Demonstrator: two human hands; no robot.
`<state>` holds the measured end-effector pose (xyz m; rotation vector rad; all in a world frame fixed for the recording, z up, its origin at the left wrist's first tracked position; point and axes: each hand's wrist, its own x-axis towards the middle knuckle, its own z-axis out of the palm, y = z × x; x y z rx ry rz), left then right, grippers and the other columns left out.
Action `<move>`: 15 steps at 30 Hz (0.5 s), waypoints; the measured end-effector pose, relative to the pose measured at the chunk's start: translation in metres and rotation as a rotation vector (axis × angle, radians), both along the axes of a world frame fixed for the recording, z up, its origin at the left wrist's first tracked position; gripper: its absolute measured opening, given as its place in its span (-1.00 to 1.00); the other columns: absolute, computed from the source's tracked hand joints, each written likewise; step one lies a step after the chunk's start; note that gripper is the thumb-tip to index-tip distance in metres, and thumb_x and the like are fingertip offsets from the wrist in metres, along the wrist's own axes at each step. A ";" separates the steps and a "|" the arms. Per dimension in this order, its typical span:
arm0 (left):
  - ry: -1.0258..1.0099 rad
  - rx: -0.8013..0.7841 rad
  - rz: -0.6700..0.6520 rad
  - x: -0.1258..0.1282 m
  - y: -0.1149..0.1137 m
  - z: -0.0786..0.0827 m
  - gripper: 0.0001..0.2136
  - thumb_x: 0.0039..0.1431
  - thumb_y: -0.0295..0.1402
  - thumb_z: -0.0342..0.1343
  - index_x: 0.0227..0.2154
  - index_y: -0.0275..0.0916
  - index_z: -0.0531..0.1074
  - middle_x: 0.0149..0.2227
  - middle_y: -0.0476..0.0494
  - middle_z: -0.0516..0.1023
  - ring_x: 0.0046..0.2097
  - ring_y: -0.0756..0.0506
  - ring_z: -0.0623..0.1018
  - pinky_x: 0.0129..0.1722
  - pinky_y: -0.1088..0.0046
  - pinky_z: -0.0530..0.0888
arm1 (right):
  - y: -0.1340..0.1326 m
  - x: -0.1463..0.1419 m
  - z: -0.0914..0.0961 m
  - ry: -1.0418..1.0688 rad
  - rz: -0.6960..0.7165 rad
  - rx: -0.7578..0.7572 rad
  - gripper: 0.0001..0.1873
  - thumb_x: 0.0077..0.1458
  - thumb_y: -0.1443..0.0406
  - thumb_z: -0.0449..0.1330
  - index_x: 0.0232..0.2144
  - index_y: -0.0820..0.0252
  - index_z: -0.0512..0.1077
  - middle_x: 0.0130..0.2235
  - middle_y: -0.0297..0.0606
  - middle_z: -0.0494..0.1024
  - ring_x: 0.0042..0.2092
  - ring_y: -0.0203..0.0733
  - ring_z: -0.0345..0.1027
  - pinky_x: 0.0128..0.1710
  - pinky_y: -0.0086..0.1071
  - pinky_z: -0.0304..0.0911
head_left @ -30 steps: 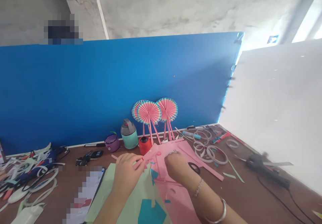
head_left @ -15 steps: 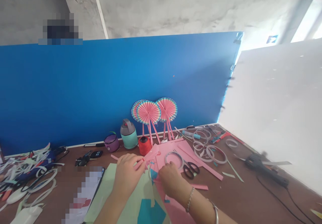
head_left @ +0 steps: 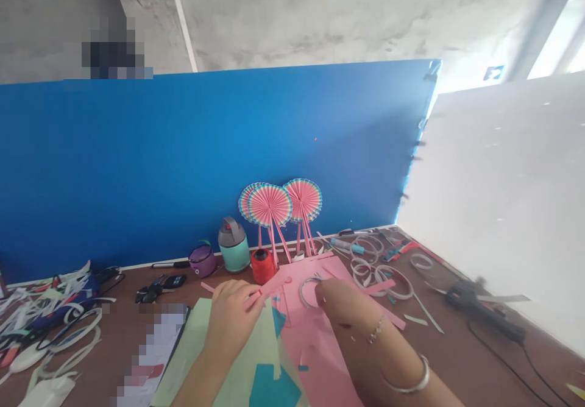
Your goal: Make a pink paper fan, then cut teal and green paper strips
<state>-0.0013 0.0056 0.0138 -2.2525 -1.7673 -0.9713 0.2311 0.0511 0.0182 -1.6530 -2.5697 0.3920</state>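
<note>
My left hand (head_left: 234, 312) is closed on a pink paper strip (head_left: 274, 285), held above the pale green sheets (head_left: 201, 328). My right hand (head_left: 340, 303) is curled low over the pink sheet (head_left: 320, 352), beside a clear tape ring (head_left: 307, 292). It covers the spot where black-handled scissors lay, and its grip is hidden. Another pink strip (head_left: 382, 286) sticks out beyond its knuckles. Teal paper pieces (head_left: 274, 385) lie between the sheets. Pink pleated round paper fans (head_left: 269, 205) on long pink sticks lean against the blue partition.
Behind my hands stand a red thread spool (head_left: 262, 267), a teal cup (head_left: 234, 254) and a purple pot (head_left: 202, 261). Clear tape rings (head_left: 397, 280) lie right, near a glue gun (head_left: 482, 309) with its cord. Paper scraps and cables (head_left: 55, 309) pile up left.
My right hand has moved right and away from me, covering the scissors' handles. A pink strip now shows beyond it. My left hand stays almost still with its strip.
</note>
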 end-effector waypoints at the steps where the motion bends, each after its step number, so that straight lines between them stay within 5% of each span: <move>1: 0.005 0.004 -0.004 0.000 0.000 0.000 -0.87 0.05 -0.42 0.04 -0.50 -0.14 0.47 -0.49 0.00 0.55 -0.36 -0.10 0.47 -0.24 0.30 0.30 | -0.003 0.006 0.007 -0.003 -0.005 -0.016 -0.78 -0.39 0.57 0.08 -0.62 0.28 0.44 -0.54 -0.17 0.49 -0.48 -0.18 0.35 -0.55 -0.45 0.04; 5: 0.052 0.060 -0.033 0.005 -0.003 0.001 -0.87 0.06 -0.41 0.03 -0.50 -0.14 0.46 -0.48 0.00 0.53 -0.36 -0.09 0.46 -0.18 0.24 0.28 | -0.016 0.018 0.033 0.315 -0.005 -0.261 -0.79 -0.21 0.49 0.04 -0.52 0.18 0.42 -0.55 -0.34 0.43 -0.59 -0.34 0.21 -0.62 -0.51 -0.03; 8: 0.073 0.127 -0.083 0.011 -0.006 0.001 -0.87 0.06 -0.43 0.02 -0.47 -0.14 0.46 -0.46 0.00 0.53 -0.33 -0.09 0.46 -0.10 0.20 0.25 | -0.018 0.011 0.040 0.596 0.078 -0.310 -0.85 -0.04 0.37 0.02 -0.55 0.19 0.37 -0.56 -0.38 0.39 -0.56 -0.37 0.18 -0.59 -0.53 0.01; 15: 0.184 0.170 -0.141 0.018 -0.008 -0.004 -0.85 0.08 -0.49 0.00 -0.43 -0.15 0.44 -0.42 -0.02 0.53 -0.31 -0.09 0.45 -0.06 0.18 0.22 | -0.017 -0.011 0.034 0.565 0.026 0.002 -0.81 0.00 0.33 0.08 -0.59 0.23 0.39 -0.48 -0.33 0.39 -0.45 -0.33 0.22 -0.46 -0.47 0.09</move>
